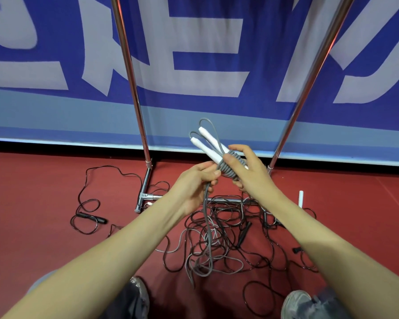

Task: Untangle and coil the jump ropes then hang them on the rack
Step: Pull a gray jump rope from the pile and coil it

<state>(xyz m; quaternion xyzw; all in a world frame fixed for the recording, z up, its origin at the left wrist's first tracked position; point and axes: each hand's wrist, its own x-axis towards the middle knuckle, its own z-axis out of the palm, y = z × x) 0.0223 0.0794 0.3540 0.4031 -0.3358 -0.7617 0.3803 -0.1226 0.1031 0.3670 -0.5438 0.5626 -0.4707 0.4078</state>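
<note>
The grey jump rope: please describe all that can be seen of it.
The grey jump rope has two white handles side by side, pointing up and away. Its rubbery-looking cord is wound tightly around them. The right hand grips the winding; the left hand pinches the loose cord, which hangs to the red floor.

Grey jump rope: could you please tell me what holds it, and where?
Both: the right hand grips the coil wound around the white handles; the left hand pinches the loose cord below.
</note>
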